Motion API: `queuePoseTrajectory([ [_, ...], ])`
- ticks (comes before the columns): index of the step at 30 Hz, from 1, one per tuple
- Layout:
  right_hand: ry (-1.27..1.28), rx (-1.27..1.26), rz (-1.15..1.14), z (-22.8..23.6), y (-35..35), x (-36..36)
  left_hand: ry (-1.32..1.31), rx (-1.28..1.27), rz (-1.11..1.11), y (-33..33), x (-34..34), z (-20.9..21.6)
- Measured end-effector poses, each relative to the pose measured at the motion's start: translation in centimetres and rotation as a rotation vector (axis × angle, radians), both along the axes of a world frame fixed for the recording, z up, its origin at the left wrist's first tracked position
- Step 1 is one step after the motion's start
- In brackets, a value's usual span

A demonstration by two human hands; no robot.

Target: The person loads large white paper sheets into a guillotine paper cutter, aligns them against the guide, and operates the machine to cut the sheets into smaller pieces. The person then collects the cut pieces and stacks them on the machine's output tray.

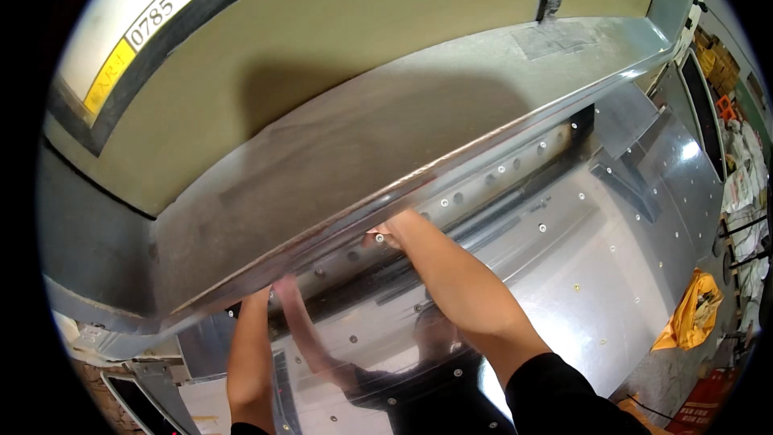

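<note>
Both my arms reach forward to the long front edge of a grey metal ledge [338, 161] on a large machine. At its left part, my left hand [260, 295] goes in below the edge, and its fingers are hidden there. Farther right, my right hand [393, 229] is tucked under the same edge with its fingers curled, next to a small round ball fitting [379, 238]. What lies inside those fingers cannot be made out. Beneath my arms spreads a shiny metal table [523, 290] dotted with ball fittings, and it mirrors my arm and dark sleeve.
An olive panel [362, 40] rises behind the ledge. A dark slot with a row of holes [491, 180] runs below the ledge's edge. On the right are a yellow bag [694, 310] and white sacks [745, 185]. A dark-framed panel [143, 403] stands at lower left.
</note>
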State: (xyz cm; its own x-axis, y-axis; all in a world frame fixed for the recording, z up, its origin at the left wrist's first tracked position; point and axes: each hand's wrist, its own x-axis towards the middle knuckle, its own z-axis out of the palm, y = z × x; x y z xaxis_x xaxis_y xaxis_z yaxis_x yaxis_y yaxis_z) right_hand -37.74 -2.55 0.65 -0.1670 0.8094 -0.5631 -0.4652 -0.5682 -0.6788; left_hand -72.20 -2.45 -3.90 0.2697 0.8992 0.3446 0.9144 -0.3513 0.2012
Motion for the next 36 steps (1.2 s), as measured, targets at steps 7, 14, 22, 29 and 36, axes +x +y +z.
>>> queuePoseTrajectory([
  [7, -0.056, 0.025, -0.118, 0.9, 2.3, -3.0, -0.022, 0.004, -0.02, -0.4, 0.0, -0.2],
  [14, -0.071, 0.039, -0.125, 0.3, 0.8, -4.2, -0.032, -0.006, -0.028, -0.6, 0.3, -0.8],
  [22, -0.094, 0.089, -0.092, 0.1, -1.6, -5.8, -0.121, -0.038, -0.031, -2.6, 2.4, -2.2],
  [29, -0.561, 0.502, -0.255, -1.5, -21.7, -2.6, -0.089, 0.155, 0.0, -4.3, 3.9, -2.4],
  [36, -0.664, 0.445, -0.333, -1.3, -36.2, -0.2, -0.275, -0.342, -0.071, -1.2, 9.9, 7.3],
])
